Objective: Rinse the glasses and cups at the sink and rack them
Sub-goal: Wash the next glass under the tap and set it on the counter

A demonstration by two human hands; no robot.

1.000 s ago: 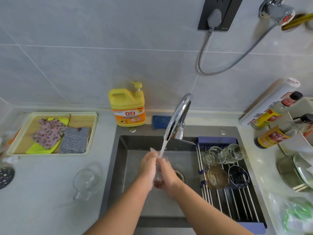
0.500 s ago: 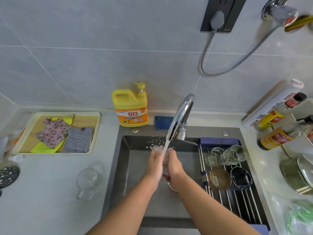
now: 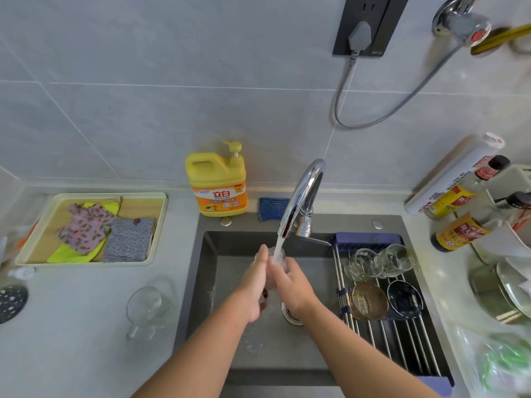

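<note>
Left hand (image 3: 254, 285) and right hand (image 3: 290, 282) clasped round clear glass (image 3: 276, 258) under tap (image 3: 301, 196) stream, over sink (image 3: 207, 282); four glasses on rack (image 3: 402, 334).

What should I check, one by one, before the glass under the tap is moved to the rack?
1. Glass held by both the left hand and the right hand: ok.
2. Water from the faucet reaches the glass: ok.
3. Glass fully rinsed: cannot tell.
4. Free bars on the rack in front of the bowls: ok.
5. Glass mug on the counter not yet rinsed: not ok.
</note>
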